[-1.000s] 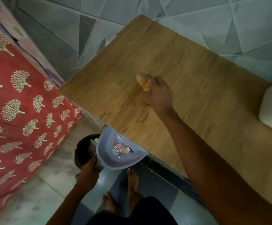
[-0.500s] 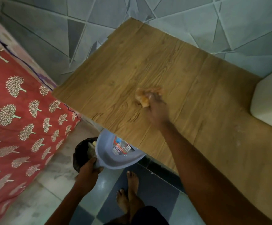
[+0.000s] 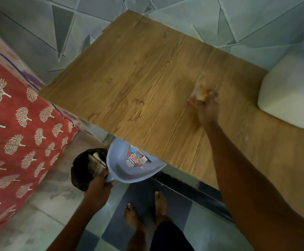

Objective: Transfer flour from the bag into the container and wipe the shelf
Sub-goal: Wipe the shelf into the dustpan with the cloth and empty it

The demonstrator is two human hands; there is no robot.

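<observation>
Head view: the wiping step was judged to be in hand. The shelf (image 3: 140,87), a wood-grain board against the tiled wall, was seen mostly bare. The right hand (image 3: 206,109) was pressed on it toward the right, its grip clenched on a small orange-tan cloth (image 3: 200,92), blurred by motion. The white container (image 3: 290,91) was seen at the shelf's far right end, near the hand but apart from it; a faint pale dusting was visible on the wood below it. No flour bag could be made out.

The left hand (image 3: 100,183) was held below the shelf's near edge, its grip closed on the rim of a pale plastic basin (image 3: 129,169), with a dark bin (image 3: 86,167) just beside it.

Handling, as a judgement: the cloth looked soft, light and easily bunched, best held wadded under the fingertips with flat pressure. The container looked stiff and smooth, likely heavy if filled, best taken by both sides.
</observation>
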